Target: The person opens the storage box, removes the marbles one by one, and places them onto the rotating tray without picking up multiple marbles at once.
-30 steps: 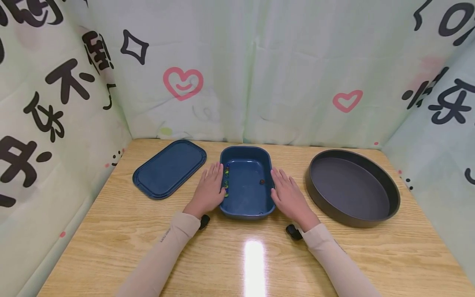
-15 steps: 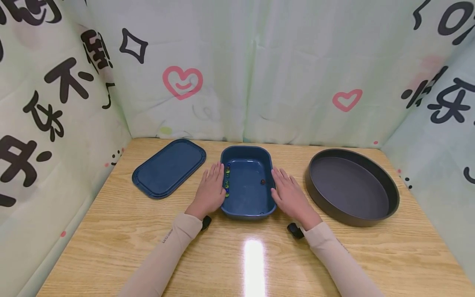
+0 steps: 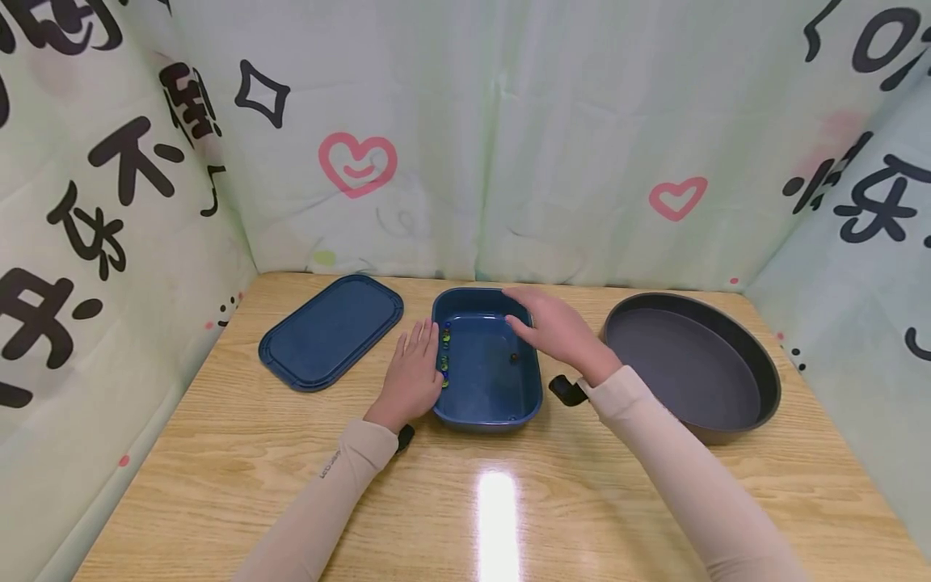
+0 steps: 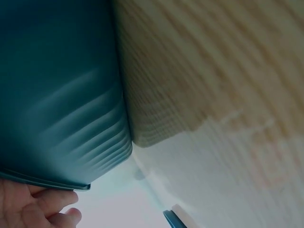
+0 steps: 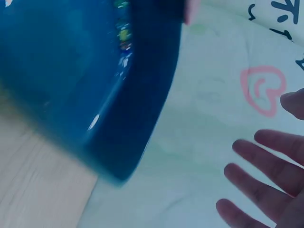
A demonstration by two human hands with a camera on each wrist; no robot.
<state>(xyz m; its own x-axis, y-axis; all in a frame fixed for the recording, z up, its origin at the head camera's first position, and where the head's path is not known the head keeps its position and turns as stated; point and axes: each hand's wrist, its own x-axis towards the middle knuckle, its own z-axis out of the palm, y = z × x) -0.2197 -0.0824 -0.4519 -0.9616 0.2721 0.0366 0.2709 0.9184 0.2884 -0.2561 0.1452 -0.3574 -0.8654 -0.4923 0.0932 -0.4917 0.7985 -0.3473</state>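
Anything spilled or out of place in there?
No spill shows. In the tub, a row of marbles lines the left wall, but one dark marble lies apart toward the right, so it looks stray.

From here the right hand [image 3: 560, 330] hides a far corner of the blue container [image 3: 480, 384], its brown speck [image 3: 514, 357] too small to name.

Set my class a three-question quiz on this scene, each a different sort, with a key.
1. Multiple choice: along which side of the deep blue rectangular container lies the row of small shiny green and blue beads? A far; B left; C near.
2. True or false: the flat blue lid with rounded corners covers the container.
3. Short answer: which hand touches the container?

Key: 1 B. 2 False; the lid lies on the light wood-grain table. 3 The left hand.
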